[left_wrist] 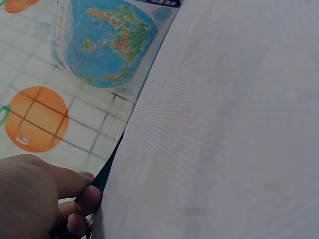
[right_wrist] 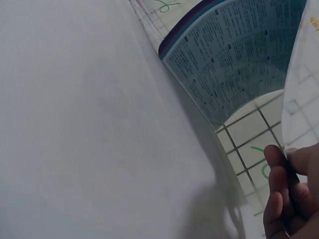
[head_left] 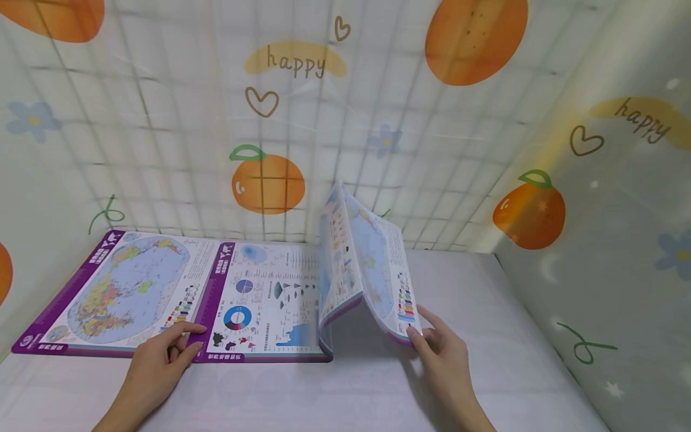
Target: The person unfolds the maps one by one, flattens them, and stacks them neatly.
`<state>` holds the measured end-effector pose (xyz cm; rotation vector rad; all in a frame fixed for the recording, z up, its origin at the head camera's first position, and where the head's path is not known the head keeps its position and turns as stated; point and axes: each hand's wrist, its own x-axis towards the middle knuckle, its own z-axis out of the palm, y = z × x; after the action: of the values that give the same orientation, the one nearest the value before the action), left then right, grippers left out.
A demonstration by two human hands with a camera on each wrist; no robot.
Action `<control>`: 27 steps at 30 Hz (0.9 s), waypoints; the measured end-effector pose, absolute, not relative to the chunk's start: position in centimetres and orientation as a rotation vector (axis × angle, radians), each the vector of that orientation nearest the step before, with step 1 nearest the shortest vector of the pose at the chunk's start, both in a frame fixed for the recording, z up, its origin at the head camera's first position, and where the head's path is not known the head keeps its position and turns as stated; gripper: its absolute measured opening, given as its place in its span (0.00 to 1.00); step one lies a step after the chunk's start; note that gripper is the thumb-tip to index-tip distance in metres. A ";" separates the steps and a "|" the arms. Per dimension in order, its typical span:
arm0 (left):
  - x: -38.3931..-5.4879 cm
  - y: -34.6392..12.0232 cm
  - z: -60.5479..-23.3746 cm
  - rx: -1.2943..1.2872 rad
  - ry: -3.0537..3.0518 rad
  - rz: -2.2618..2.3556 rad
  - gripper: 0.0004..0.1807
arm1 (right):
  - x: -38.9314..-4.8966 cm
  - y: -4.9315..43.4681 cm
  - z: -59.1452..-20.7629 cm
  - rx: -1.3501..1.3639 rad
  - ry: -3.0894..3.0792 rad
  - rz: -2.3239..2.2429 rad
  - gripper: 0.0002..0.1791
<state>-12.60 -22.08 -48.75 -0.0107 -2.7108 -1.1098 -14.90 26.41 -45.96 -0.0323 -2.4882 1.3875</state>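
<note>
A folding world map [head_left: 146, 288] with purple borders lies on the white surface, its left and middle panels flat. Its right part [head_left: 372, 258] rises in a peaked fold, printed with another map and small flags. My left hand [head_left: 156, 360] pinches the near edge around the purple strip between the two flat panels; in the left wrist view, the thumb and fingers [left_wrist: 89, 199] close on that dark edge. My right hand [head_left: 445, 348] pinches the near corner of the raised part between thumb and fingers. The right wrist view shows the curved underside with dense text [right_wrist: 229, 55].
A white cloth-covered table [head_left: 459, 288] extends in front of and to the right of the map. Behind stands a translucent curtain [head_left: 178, 132] with oranges and "happy" lettering over a wire grid. A similar printed curtain [head_left: 610, 198] closes the right side.
</note>
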 end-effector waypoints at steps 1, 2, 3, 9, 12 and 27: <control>-12.6 -22.1 -48.7 -0.012 -2.708 -1.108 0.12 | -14.9 26.6 -45.9 -0.030 -2.487 1.393 0.28; -12.6 -22.1 -48.7 -0.013 -2.705 -1.106 0.12 | -14.8 26.9 -45.8 -0.031 -2.486 1.397 0.28; -12.6 -22.1 -48.7 -0.015 -2.703 -1.106 0.12 | -14.8 27.1 -45.7 -0.035 -2.486 1.401 0.28; -12.5 -22.1 -48.7 -0.020 -2.695 -1.107 0.13 | -14.6 28.5 -45.5 -0.066 -2.501 1.377 0.29; -12.5 -22.1 -48.6 -0.018 -2.695 -1.111 0.12 | -14.6 29.2 -45.4 -0.072 -2.505 1.354 0.28; -12.4 -22.0 -48.6 -0.033 -2.671 -1.091 0.12 | -14.6 31.4 -45.7 -0.118 -2.443 1.419 0.26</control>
<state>-12.40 -21.96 -48.59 -0.0334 -2.6706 -1.0905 -14.60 31.36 -45.67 -0.1177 -2.4431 1.4187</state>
